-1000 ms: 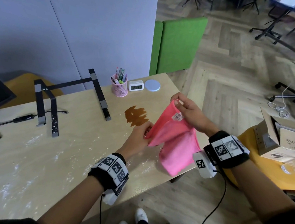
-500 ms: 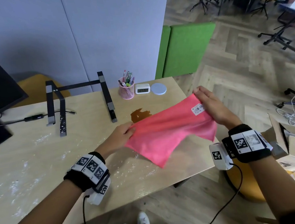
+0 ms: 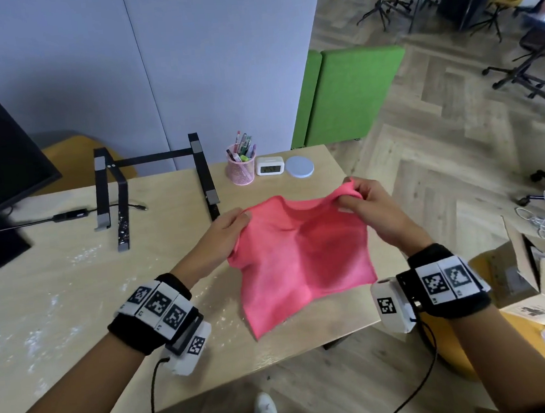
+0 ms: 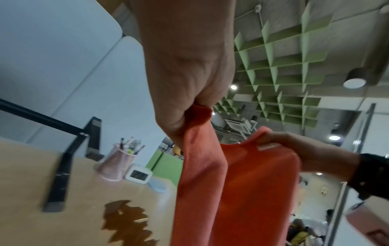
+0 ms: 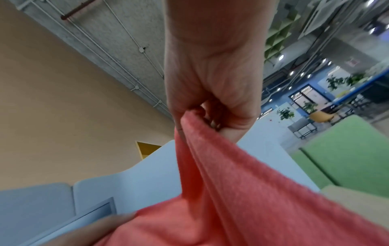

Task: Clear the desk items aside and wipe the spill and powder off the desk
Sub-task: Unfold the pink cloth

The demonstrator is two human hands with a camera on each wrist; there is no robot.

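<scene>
The pink cloth (image 3: 301, 256) hangs spread above the bench (image 3: 75, 287) in the head view, your left hand (image 3: 224, 233) pinching its left top corner and your right hand (image 3: 369, 205) pinching the right one, with white powder (image 3: 44, 309) scattered on the wood and a pen cup (image 3: 241, 168), clock (image 3: 270, 165) and round coaster (image 3: 299, 166) at the far edge. From your left wrist, the fingers clamp the cloth's edge above the brown spill (image 4: 126, 223). From your right wrist, thumb and fingers bunch a cloth fold.
</scene>
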